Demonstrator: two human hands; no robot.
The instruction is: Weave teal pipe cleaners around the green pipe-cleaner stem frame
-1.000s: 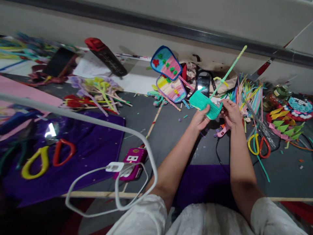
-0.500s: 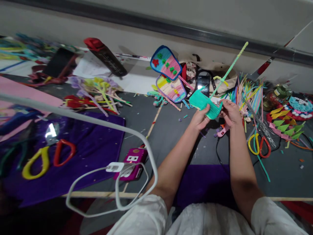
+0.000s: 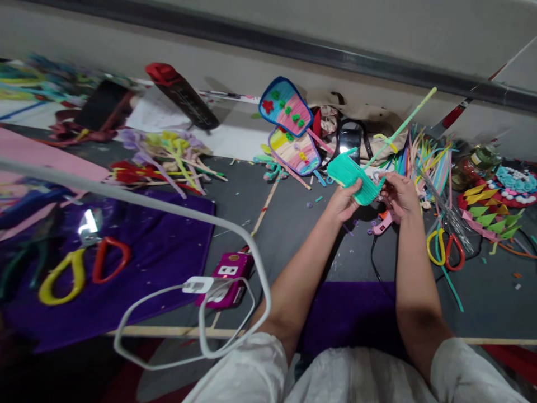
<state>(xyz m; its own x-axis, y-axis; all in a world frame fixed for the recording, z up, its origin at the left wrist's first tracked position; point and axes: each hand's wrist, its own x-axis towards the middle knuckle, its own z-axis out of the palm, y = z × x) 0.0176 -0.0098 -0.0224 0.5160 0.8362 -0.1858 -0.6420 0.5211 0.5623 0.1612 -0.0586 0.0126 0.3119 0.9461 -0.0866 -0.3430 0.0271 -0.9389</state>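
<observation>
A turquoise panel of side-by-side fuzzy stems (image 3: 364, 187) is held up above the grey table. My left hand (image 3: 347, 202) grips its lower edge, thumb on top. At the panel's right end, my right hand (image 3: 398, 193) has its fingers closed at a turquoise stem end. A long green-yellow stem (image 3: 413, 116) with a short yellow piece across it slants up to the right behind the panel. Below my right hand lies a pink glue gun (image 3: 382, 223) with a black cord. Two striped fan-shaped pieces (image 3: 286, 107) lie beyond my left hand.
Scissors (image 3: 445, 249) and bundled stems (image 3: 436, 159) are at right, near a glass jar (image 3: 478, 162). At left are a dark bottle (image 3: 182, 95), larger scissors (image 3: 86, 263) and a magenta power strip (image 3: 230, 280). A white cable (image 3: 235, 226) loops across the foreground.
The long green-yellow stem has tipped lower and to the right. My right hand has shifted slightly right, and the turquoise panel has moved a little with it.
</observation>
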